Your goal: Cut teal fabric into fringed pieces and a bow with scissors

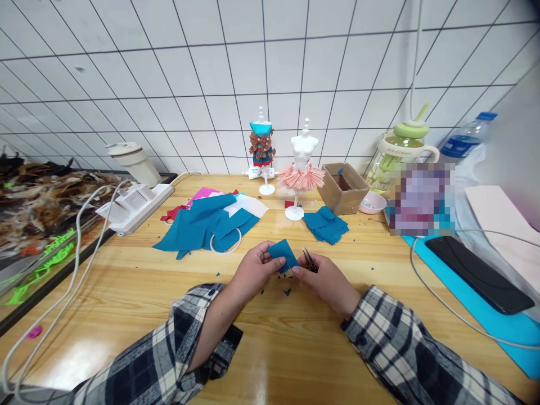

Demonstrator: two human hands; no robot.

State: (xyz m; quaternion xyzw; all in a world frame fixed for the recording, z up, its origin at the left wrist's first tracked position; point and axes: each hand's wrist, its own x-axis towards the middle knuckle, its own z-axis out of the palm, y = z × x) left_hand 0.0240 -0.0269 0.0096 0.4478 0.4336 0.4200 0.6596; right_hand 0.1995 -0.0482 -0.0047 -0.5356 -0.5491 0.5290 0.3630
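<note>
My left hand (253,269) pinches the left side of a small teal fabric piece (284,254) held just above the wooden table (126,292). My right hand (327,278) grips small scissors (309,260), whose blades point up beside the fabric's right edge, while its fingertips touch the fabric's fringed lower edge. Tiny teal scraps (287,292) lie on the table under my hands. Both forearms wear plaid sleeves.
Behind my hands lie a teal cloth pile (202,225), a white ring (225,243) and a fringed teal piece (326,224). Two small mannequins (302,169) and a cardboard box (342,187) stand further back. A phone (478,273) and cables are at the right, a power strip (135,205) at the left.
</note>
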